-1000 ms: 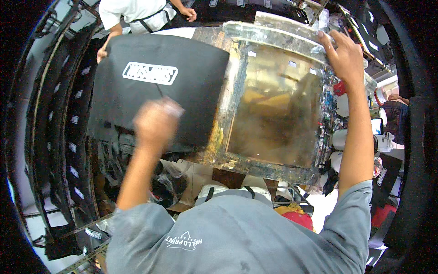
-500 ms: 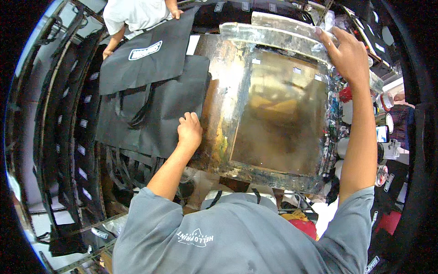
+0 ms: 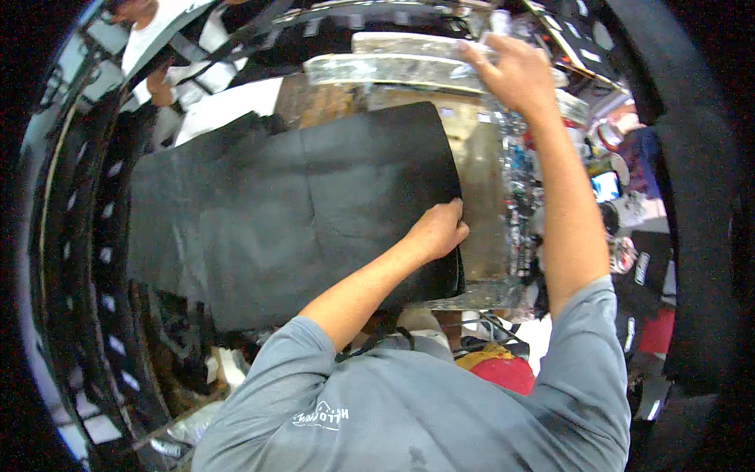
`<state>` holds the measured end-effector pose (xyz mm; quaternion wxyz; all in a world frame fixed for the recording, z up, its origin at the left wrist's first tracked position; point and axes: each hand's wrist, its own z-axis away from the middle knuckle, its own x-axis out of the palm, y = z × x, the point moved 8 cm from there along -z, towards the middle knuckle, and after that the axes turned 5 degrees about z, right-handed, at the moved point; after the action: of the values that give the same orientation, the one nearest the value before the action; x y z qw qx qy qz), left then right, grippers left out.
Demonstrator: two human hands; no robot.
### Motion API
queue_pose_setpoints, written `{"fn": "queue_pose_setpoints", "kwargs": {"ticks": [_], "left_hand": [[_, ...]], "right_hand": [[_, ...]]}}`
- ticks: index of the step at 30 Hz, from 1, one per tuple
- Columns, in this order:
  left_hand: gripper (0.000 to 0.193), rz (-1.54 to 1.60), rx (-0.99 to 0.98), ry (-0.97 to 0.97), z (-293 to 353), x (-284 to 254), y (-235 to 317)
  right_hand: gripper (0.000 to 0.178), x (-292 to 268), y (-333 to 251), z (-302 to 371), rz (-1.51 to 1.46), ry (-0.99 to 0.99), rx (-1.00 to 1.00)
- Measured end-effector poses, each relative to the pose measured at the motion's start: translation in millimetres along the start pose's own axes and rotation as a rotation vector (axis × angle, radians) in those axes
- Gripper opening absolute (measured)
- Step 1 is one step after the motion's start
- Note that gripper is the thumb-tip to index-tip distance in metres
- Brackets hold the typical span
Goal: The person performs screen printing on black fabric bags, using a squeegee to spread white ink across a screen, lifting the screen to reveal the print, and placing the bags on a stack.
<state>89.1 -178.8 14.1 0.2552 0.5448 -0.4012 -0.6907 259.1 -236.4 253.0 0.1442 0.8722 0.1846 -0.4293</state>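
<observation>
A large black fabric bag [image 3: 259,204] is spread across the work board, creased and slightly blurred. Its right edge is pinched in my left hand [image 3: 440,230], fingers closed around the border. Beneath the bag, the brownish, shiny board [image 3: 481,173] shows only as a strip along its right side. At the far side, my right hand [image 3: 519,75] grips the right end of a pale, stained bar [image 3: 417,45], thumb on the near side. A second pale bar [image 3: 385,71] runs just in front of that one.
At the upper left stands another person [image 3: 161,82] in white, beside a white sheet [image 3: 232,108]. Racks hung with black bags [image 3: 94,228] line the left side. Tubs and a lit phone screen [image 3: 605,186] crowd the right. A red and yellow bundle [image 3: 495,371] lies near my body.
My left hand has drawn the black bag rightward over most of the board. The other person has let go of the printed bag and moved back left. My right hand stays on the bar.
</observation>
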Motion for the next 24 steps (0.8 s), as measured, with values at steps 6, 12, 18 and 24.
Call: {"fn": "queue_pose_setpoints", "kwargs": {"ticks": [6,12,18,24], "left_hand": [[0.076,-0.402,0.053,0.273,48.6,-16.9,-71.1],[0.114,-0.708,-0.026,0.105,25.0,4.3,-153.7],[0.115,-0.652,0.014,0.118,-72.9,35.2,-132.1],[0.115,-0.644,0.034,0.143,-100.3,43.5,-123.1]], "right_hand": [[0.073,-7.5,-7.3,28.6,-0.005,0.034,-0.026],[0.069,-11.8,-3.1,4.4,-0.062,0.101,-0.049],[0.072,-16.9,-1.0,-17.2,-0.185,-0.17,-0.021],[0.071,-17.7,4.3,-22.4,-0.181,-0.056,-0.032]]}}
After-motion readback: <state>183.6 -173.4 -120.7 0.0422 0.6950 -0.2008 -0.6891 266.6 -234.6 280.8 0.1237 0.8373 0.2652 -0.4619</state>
